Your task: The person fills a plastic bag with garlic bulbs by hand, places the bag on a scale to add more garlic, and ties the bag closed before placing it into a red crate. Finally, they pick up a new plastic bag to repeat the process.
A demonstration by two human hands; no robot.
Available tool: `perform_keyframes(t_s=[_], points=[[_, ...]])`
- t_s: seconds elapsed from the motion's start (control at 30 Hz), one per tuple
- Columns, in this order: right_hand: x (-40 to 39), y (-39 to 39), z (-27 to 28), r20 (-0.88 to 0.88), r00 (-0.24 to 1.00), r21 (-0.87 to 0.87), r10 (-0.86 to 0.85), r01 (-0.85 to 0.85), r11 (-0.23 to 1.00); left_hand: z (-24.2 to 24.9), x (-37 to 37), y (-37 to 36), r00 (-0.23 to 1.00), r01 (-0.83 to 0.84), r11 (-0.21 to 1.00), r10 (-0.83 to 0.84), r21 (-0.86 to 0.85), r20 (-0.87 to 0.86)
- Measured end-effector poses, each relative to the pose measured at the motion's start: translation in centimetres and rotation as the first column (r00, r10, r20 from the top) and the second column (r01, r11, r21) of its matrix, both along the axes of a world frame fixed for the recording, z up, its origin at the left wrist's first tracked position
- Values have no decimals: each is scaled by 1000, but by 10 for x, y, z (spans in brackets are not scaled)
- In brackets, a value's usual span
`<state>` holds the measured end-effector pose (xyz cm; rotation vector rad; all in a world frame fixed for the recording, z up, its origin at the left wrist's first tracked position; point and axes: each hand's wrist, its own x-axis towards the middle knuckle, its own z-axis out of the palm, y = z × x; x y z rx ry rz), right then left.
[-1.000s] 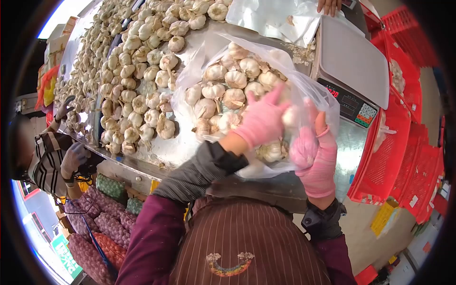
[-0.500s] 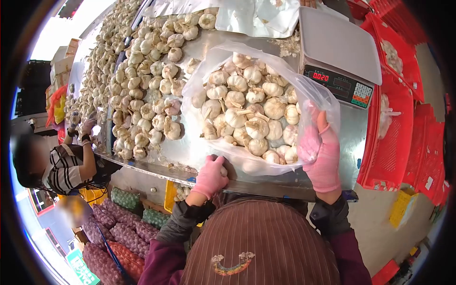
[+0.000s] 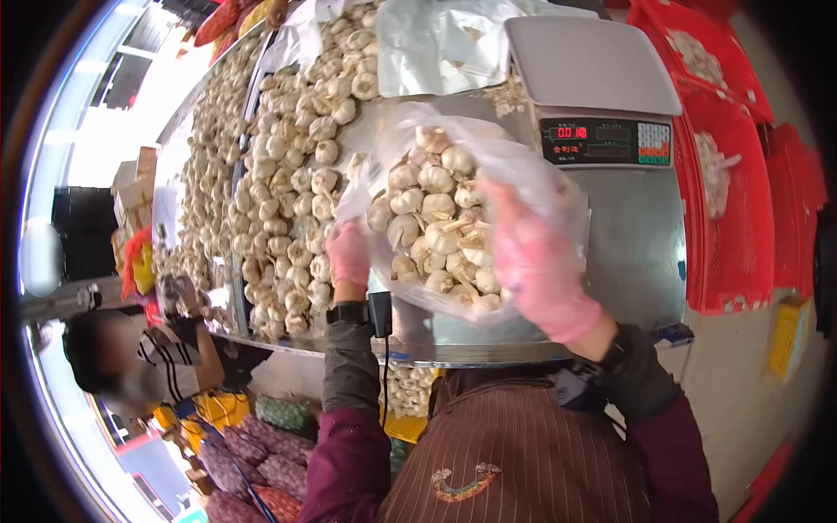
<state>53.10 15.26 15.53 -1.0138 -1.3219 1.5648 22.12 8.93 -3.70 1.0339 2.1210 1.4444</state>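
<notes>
A clear plastic bag [image 3: 558, 187] full of garlic bulbs [image 3: 438, 206] rests open-mouthed on the metal table. My left hand [image 3: 349, 254], in a pink glove, is closed on the bag's left rim. On the other side, my right hand [image 3: 545, 266], also pink-gloved and smeared by motion, grips the bag's right rim; its fingertips reach over the bulbs. A small black block [image 3: 380, 314] with a cable hangs beside my left wrist.
A digital scale [image 3: 593, 65] with a lit red display stands at the back right. Loose garlic [image 3: 283, 192] covers the table's left. Red crates [image 3: 728, 209] line the right side. Another person [image 3: 174, 357] works at the far left. Mesh sacks [image 3: 261, 453] lie below the table.
My left hand has gone from the table's front edge up to the bag's left rim. My right hand has moved inward, and the bag's mouth is narrower. The view has shifted.
</notes>
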Motion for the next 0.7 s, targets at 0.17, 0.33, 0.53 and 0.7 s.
perform_keyframes(t_s=[0.17, 0.33, 0.53, 0.7], points=[[-2, 23, 53, -235, 925, 195, -298, 345, 918, 259, 94, 23, 992, -6, 999, -1, 53, 126], [119, 22, 24, -108, 975, -445, -195, 128, 886, 307, 220, 34, 831, 249, 873, -415, 419, 372], [140, 12, -63, 124, 916, -281, -382, 402, 872, 281, 174, 8, 902, -36, 973, -67, 229, 427], [176, 3, -120, 404, 860, 254, -310, 220, 942, 260, 116, 1, 831, 28, 987, -111, -159, -545]])
